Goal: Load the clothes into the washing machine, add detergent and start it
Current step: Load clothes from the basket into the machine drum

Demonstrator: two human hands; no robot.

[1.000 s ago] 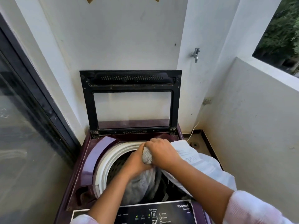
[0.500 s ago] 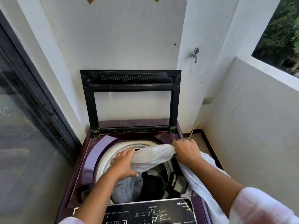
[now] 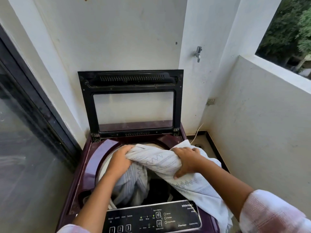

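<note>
Over the open drum of a maroon top-loading washing machine (image 3: 79,172), we hold a pale patterned cloth (image 3: 158,162) — our left hand (image 3: 120,159) curled round one bunched end, our right hand (image 3: 186,161) clamped on the middle. Part hangs into the drum; the rest trails over the right edge. Behind, the lid (image 3: 130,81) stands upright.

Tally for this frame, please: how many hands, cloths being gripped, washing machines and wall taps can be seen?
hands: 2, left hand and right hand
white patterned cloth, gripped by both: 1
washing machine: 1
wall tap: 1
Total: 5
</note>
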